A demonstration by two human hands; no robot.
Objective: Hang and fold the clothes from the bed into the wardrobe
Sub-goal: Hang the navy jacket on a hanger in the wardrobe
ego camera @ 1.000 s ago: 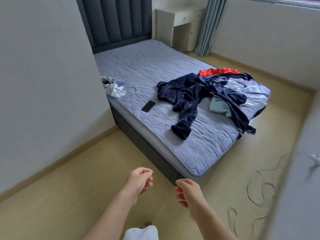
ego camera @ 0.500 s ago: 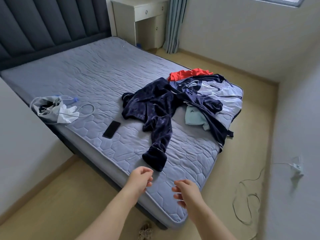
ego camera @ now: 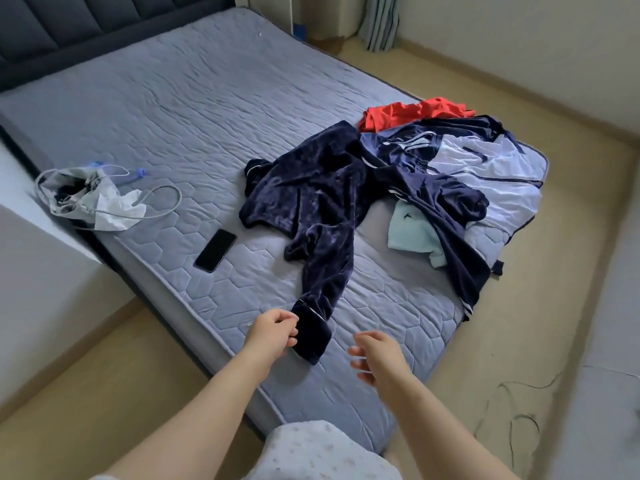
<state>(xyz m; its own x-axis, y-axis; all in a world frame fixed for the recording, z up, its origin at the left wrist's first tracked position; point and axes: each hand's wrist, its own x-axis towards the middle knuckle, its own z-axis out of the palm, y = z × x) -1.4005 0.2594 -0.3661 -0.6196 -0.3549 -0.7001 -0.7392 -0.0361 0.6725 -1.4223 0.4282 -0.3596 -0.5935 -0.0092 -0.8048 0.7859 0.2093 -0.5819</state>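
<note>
While the bed (ego camera: 207, 116) held the heaped clothes (ego camera: 485, 161) near its right edge, the navy velvet top (ego camera: 311, 192) sprawled toward me; my left hand (ego camera: 272, 332) curled against its cuff (ego camera: 313, 337), grip impossible to tell, and my right hand (ego camera: 377, 355) hovered spread just beside.

The velvet garment (ego camera: 311, 202) is navy, the jacket (ego camera: 485, 168) navy and pale lilac, the top (ego camera: 408, 112) red, the cloth (ego camera: 415, 233) mint, the phone (ego camera: 215, 250) black, the hexagon-quilted mattress (ego camera: 173, 116) grey-blue.

Bed (ego camera: 190, 116), headboard (ego camera: 69, 26) at its 11 o'clock end. Clothes pile (ego camera: 398, 188) on the 3 o'clock corner; one sleeve (ego camera: 322, 289) trails toward 6 o'clock. Phone (ego camera: 215, 250) at pile's 8 o'clock; bag (ego camera: 90, 199) at phone's 10 o'clock, on bed edge.
</note>
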